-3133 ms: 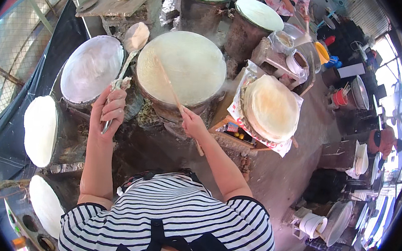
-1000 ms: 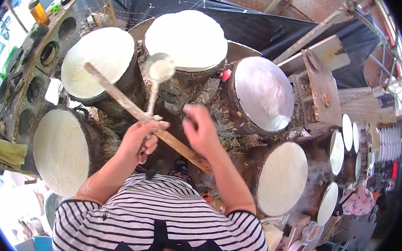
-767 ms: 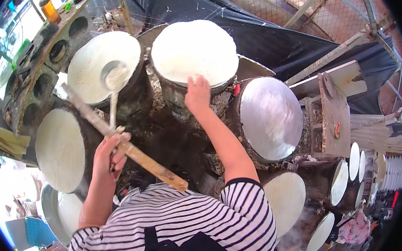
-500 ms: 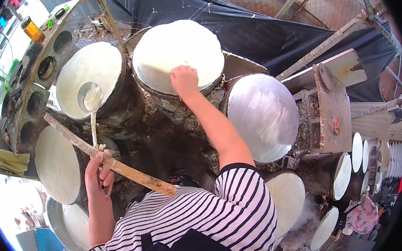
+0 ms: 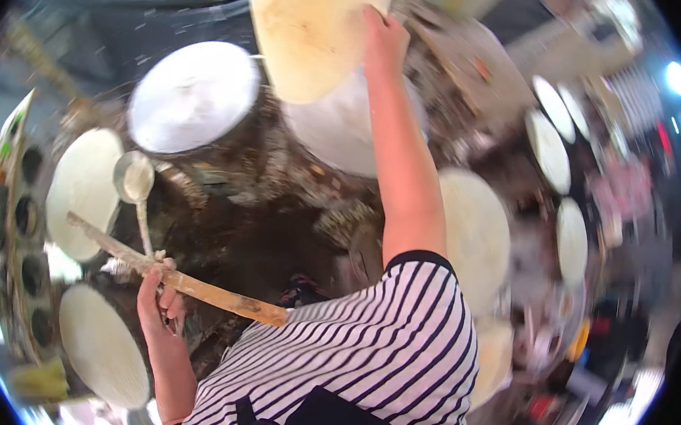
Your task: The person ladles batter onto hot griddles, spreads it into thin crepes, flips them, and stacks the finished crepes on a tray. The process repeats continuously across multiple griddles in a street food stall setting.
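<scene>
My right hand [image 5: 386, 45], arm stretched out to the far side, pinches the right edge of a large thin round flatbread [image 5: 311, 40]. The pale sheet, with light brown spots, hangs partly over a grey-white round griddle [image 5: 336, 127]. To its left is a bare, shiny griddle [image 5: 194, 96]. My left hand [image 5: 161, 298], low on the left, is closed around a ladle [image 5: 134, 178] and a long flat wooden stick [image 5: 224, 295], which cross at the fingers. The ladle's bowl, coated in pale batter, is beside another batter-covered griddle [image 5: 83, 194].
More round griddles with pale sheets stand at the lower left [image 5: 104, 346] and on the right [image 5: 472, 236]. Smaller round pans [image 5: 548, 150] line the far right. A board with round holes [image 5: 28, 218] runs along the left. Dark sheeting [image 5: 131, 12] hangs behind.
My right hand has lifted the flatbread off the middle griddle and carried it right, leaving that griddle bare. The view has turned right. My left hand keeps the ladle and stick.
</scene>
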Action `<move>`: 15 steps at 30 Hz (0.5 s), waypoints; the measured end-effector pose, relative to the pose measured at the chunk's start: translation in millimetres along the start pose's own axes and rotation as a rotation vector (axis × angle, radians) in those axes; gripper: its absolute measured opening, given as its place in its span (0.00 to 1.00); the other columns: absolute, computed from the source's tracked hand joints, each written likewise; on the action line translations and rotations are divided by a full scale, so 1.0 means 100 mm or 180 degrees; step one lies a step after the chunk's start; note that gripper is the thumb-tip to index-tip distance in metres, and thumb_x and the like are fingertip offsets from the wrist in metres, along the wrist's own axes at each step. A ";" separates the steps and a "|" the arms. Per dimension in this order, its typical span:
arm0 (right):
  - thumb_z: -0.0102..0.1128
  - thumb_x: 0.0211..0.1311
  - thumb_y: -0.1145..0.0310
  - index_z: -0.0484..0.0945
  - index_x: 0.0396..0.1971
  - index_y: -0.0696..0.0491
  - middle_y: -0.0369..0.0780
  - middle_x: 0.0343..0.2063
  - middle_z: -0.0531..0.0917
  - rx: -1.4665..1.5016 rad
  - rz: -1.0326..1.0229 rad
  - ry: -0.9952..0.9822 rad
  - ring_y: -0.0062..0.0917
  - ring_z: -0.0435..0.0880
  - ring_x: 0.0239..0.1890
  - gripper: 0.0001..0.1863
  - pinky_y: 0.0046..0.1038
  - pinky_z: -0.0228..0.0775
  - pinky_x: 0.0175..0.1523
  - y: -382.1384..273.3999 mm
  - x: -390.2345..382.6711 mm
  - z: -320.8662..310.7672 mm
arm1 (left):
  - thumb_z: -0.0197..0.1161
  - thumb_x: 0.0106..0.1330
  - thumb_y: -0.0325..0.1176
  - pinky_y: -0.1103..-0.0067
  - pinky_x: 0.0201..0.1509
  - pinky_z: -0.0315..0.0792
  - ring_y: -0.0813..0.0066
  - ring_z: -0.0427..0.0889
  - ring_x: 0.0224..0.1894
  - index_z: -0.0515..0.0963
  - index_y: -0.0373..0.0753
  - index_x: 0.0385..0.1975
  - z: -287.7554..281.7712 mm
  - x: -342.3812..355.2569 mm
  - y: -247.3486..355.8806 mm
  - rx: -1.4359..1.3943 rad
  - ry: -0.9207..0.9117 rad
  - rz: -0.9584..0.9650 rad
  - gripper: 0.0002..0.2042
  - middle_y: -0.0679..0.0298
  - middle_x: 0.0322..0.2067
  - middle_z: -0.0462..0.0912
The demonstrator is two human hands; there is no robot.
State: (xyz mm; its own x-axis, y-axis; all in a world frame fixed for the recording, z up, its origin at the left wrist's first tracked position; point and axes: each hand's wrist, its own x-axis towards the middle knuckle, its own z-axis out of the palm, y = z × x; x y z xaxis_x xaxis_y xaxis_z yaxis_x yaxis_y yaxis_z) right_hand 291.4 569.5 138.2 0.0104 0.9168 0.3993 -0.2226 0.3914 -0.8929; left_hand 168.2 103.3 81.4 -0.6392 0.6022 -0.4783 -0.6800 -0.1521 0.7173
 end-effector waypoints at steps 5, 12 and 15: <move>0.59 0.49 0.67 0.72 0.13 0.53 0.28 0.12 0.68 -0.0317 -0.0412 0.0922 0.15 0.66 0.17 0.11 0.24 0.56 0.22 -1.13 -0.96 -2.11 | 0.51 0.67 0.38 0.91 0.09 0.48 0.91 0.54 0.10 0.70 0.33 0.46 -0.18 -0.37 -0.37 0.0083 -0.0563 -0.0389 0.15 0.76 0.12 0.59; 0.56 0.57 0.74 0.74 0.45 0.60 0.42 0.42 0.79 0.1007 0.0108 0.2281 0.32 0.79 0.44 0.15 0.34 0.73 0.50 -2.37 -3.73 -5.34 | 0.49 0.69 0.33 0.91 0.10 0.50 0.89 0.53 0.11 0.65 0.28 0.50 -0.17 -0.55 -0.96 -0.0036 -0.2007 -0.1618 0.16 0.73 0.14 0.58; 0.55 0.59 0.72 0.72 0.48 0.59 0.42 0.44 0.78 0.1092 0.0363 0.3341 0.30 0.78 0.46 0.16 0.33 0.72 0.52 -2.29 -5.21 -6.65 | 0.48 0.69 0.32 0.90 0.11 0.54 0.87 0.56 0.12 0.62 0.29 0.53 0.16 -1.24 -1.24 0.0493 -0.1903 -0.1508 0.17 0.71 0.14 0.60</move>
State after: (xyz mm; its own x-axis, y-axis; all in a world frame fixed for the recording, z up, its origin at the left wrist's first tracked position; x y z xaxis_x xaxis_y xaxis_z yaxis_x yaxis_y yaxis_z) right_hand 985.8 55.1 -3.5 0.7570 0.6217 -0.2011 -0.5313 0.4064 -0.7434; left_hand 337.8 60.3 59.5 0.0393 0.9027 -0.4285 -0.7462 0.3117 0.5883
